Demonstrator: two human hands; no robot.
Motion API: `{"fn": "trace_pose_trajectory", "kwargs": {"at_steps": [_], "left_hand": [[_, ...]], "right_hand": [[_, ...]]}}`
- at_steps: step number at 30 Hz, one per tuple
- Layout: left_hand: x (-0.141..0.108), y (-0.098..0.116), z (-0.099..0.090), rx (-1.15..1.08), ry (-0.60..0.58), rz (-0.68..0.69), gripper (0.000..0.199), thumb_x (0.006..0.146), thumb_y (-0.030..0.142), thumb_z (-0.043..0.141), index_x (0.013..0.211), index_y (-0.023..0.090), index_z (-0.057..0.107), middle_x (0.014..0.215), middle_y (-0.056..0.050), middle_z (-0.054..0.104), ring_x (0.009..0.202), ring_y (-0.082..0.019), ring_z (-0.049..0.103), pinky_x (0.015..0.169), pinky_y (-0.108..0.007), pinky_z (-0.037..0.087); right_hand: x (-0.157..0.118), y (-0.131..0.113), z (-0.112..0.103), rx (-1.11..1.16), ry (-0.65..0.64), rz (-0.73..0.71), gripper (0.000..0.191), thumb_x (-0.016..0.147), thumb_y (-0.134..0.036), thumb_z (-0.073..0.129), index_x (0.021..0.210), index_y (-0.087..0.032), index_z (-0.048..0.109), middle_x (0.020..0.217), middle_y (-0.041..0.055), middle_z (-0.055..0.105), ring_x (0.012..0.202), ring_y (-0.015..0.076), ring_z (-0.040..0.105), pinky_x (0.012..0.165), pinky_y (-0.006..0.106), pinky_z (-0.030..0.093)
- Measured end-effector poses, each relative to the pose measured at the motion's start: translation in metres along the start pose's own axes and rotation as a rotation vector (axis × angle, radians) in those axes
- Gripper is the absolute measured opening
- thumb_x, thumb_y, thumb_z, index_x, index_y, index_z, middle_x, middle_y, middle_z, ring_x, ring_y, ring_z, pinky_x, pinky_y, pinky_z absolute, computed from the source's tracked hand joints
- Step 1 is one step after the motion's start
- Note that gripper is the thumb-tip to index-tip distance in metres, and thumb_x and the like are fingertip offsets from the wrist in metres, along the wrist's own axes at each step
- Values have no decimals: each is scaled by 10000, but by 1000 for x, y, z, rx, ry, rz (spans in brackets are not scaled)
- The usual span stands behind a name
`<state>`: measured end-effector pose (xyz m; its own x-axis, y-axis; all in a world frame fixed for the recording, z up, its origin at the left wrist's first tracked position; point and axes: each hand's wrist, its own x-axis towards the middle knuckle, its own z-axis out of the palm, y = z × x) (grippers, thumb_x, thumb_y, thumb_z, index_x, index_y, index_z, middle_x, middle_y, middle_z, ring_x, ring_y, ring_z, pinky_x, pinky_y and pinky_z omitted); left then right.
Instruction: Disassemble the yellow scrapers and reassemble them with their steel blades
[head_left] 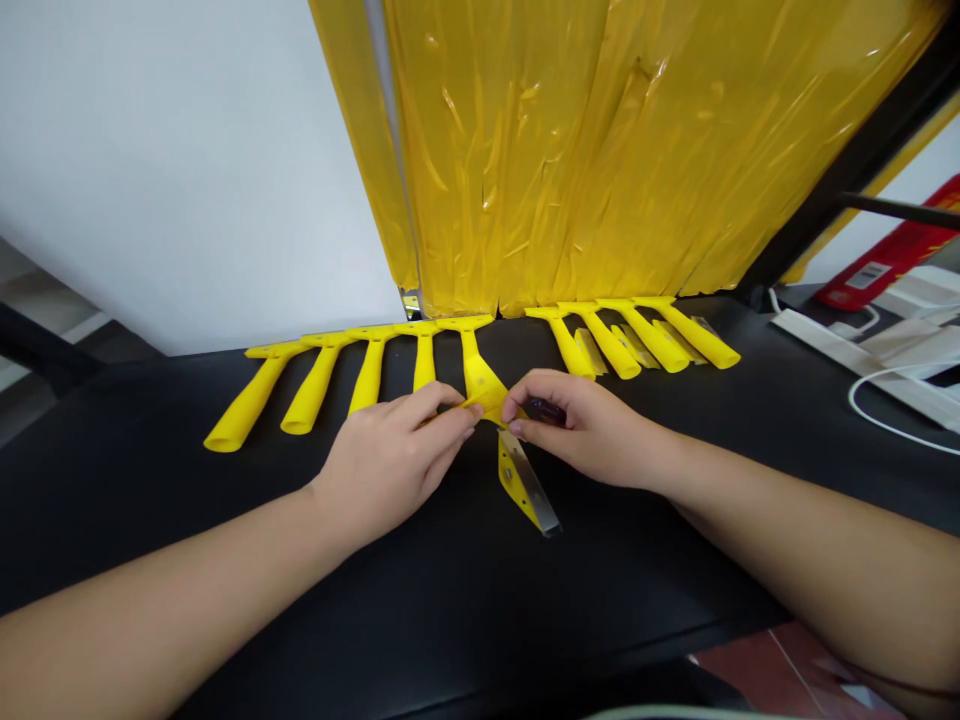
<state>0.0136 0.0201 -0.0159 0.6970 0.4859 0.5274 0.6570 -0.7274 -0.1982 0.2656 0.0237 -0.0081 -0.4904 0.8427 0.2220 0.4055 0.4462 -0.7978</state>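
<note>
My left hand (397, 450), fingers pinched, grips the left edge of a yellow plastic scraper head (491, 393) in front of me. My right hand (592, 430) is closed, thumb and forefinger close to the right side of that head. A dark purple handle (546, 410) of some tool shows inside the right hand, mostly hidden by the fingers. Just below hangs or lies a yellow angled plate with a metal blade (525, 485); whether it is joined to the head I cannot tell. Behind the head stretches a yellow scraper handle (469, 345) with a wide end.
Several yellow scraper handles (259, 400) lie in a row at the left on the black table (420, 610). More yellow handles (652, 335) lie at the back right, bladed plates among them. Yellow plastic sheeting (555, 150) stands behind. White parts and a cable (862, 385) lie far right.
</note>
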Motion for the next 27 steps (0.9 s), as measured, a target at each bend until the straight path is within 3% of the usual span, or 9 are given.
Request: {"fn": "trace_pose_trajectory", "kwargs": {"at_steps": [3,6,8,10,12,14,21,27], "left_hand": [[0,0,0,9,-18,-36,189,1055,294,546,1142,229,701,1111,-14,736,755,-147,709,560,-287,472],[0,-1,-1,80,-60,-133,193,1056,321,536,1124,231,692,1088,-24,735,750,-162,711,514,-286,414],[1,-2,-2,138,-87,-189,196,1053,336,533,1102,227,687,1056,-30,730,725,-174,705,481,-288,363],[1,-2,-3,168,-106,-203,196,1050,338,529,1076,221,684,1030,-35,724,691,-177,690,469,-291,335],[2,-2,-3,172,-114,-193,196,1049,334,523,1062,219,680,1015,-36,720,662,-174,672,464,-292,323],[2,-2,-4,167,-118,-184,195,1050,328,518,1056,217,677,1014,-37,717,648,-171,661,464,-292,320],[2,-1,-4,159,-125,-171,185,1047,310,515,1059,211,671,999,-40,707,647,-174,653,467,-297,325],[2,-1,-3,160,-144,-158,197,1048,303,503,1046,218,681,969,-43,692,644,-163,645,469,-303,335]], "right_hand": [[1,-1,-4,-92,114,-82,84,946,-176,633,983,-203,703,1027,46,639,802,145,558,704,281,455],[0,-4,-11,-125,183,-92,43,943,-207,663,967,-203,699,956,37,643,772,147,561,666,277,442],[-1,-7,-14,-90,80,-75,38,942,-230,682,952,-197,699,891,21,670,746,142,589,658,270,450],[-4,-9,-14,-84,-105,-69,42,943,-231,689,942,-195,712,834,4,696,716,134,610,656,262,454],[-7,-11,-11,-150,-268,-80,33,931,-205,700,927,-197,732,801,-4,708,694,130,613,654,257,448],[-8,-13,-8,-245,-350,-98,34,916,-180,712,911,-196,742,813,1,718,709,134,621,665,257,445],[-17,-29,-7,-459,-400,-150,36,934,-222,709,907,-218,732,938,13,729,809,160,675,674,266,448],[-38,-42,3,-746,-454,-196,98,942,-293,691,897,-228,749,980,28,737,622,158,653,555,318,394]]}}
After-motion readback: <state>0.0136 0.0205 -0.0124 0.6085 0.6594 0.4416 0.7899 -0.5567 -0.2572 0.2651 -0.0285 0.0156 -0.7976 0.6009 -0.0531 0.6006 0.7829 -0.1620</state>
